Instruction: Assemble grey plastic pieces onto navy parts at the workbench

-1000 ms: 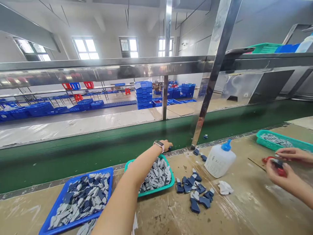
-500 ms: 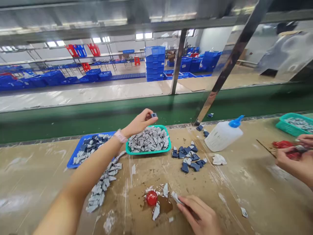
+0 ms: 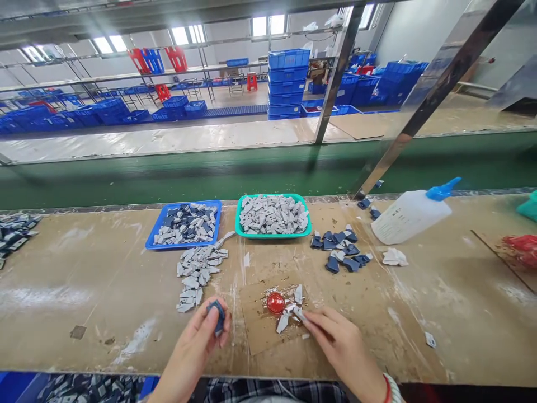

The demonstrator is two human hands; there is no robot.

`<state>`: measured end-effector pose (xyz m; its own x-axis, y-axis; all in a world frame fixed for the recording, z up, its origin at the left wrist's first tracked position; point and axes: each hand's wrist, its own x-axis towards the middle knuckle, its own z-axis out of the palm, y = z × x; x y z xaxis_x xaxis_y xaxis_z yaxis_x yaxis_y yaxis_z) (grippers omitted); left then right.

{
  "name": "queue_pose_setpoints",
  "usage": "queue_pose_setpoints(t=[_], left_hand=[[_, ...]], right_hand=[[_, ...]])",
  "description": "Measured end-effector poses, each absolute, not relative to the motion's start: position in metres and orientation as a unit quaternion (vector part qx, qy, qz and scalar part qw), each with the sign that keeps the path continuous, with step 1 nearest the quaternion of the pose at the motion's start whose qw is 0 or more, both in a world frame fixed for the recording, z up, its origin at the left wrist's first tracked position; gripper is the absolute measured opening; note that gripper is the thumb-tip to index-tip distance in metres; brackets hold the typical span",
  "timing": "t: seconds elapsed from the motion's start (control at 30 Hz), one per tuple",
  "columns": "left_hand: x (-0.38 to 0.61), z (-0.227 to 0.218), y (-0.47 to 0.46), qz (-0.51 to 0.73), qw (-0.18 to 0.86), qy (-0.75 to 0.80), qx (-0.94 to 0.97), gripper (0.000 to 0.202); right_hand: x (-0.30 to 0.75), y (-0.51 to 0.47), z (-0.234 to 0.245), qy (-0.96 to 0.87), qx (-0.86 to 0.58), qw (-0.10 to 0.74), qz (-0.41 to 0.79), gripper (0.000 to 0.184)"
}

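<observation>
My left hand (image 3: 197, 341) is at the near edge of the bench, its fingers closed on a small dark blue plastic part (image 3: 217, 313). My right hand (image 3: 339, 347) rests to the right of it, fingertips pinched on a thin pale tool or strip whose tip lies among grey pieces (image 3: 293, 308) beside a red round cap (image 3: 276, 303). Both lie on a brown cardboard square (image 3: 260, 324). A loose pile of grey parts (image 3: 197, 274) lies just ahead of my left hand.
A blue tray (image 3: 153, 238) and a teal tray (image 3: 240, 224) hold grey and blue parts. Loose dark blue parts (image 3: 339, 252), a white rag (image 3: 394, 257) and a tilted white bottle with blue nozzle (image 3: 409, 215) lie right. A green conveyor belt (image 3: 168, 173) runs behind the bench.
My left hand drew back from the conveyor edge and teal tray to the near edge, carrying a small blue part. The view tilted down; the co-worker's hands at right left the frame.
</observation>
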<state>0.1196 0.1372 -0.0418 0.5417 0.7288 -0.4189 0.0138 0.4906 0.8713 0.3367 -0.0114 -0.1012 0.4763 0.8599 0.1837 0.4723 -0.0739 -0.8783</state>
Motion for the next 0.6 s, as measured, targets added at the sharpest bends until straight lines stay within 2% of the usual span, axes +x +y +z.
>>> queue_pose_setpoints(t=[0.13,0.2,0.3,0.4,0.6], left_hand=[[0.138,-0.045,0.123,0.201,0.700,0.403,0.555,0.041],[0.152,-0.043,0.116,0.180,0.668,0.381,0.613,0.037],[0.168,-0.035,0.105,0.162,0.674,0.308,0.651,0.030],[0.175,-0.028,0.097,0.163,0.687,0.268,0.656,0.031],[0.175,-0.026,0.089,0.214,0.642,0.293,0.675,0.033]], right_hand=[[0.344,-0.010,-0.094,-0.321,-0.681,0.537,0.380,0.028],[0.341,-0.008,-0.084,-0.274,-0.650,0.574,0.417,0.029],[0.330,-0.005,-0.061,-0.317,-0.624,0.616,0.361,0.021],[0.318,-0.002,-0.039,-0.423,-0.625,0.608,0.246,0.013],[0.304,0.003,-0.030,-0.570,-0.596,0.556,0.103,0.023]])
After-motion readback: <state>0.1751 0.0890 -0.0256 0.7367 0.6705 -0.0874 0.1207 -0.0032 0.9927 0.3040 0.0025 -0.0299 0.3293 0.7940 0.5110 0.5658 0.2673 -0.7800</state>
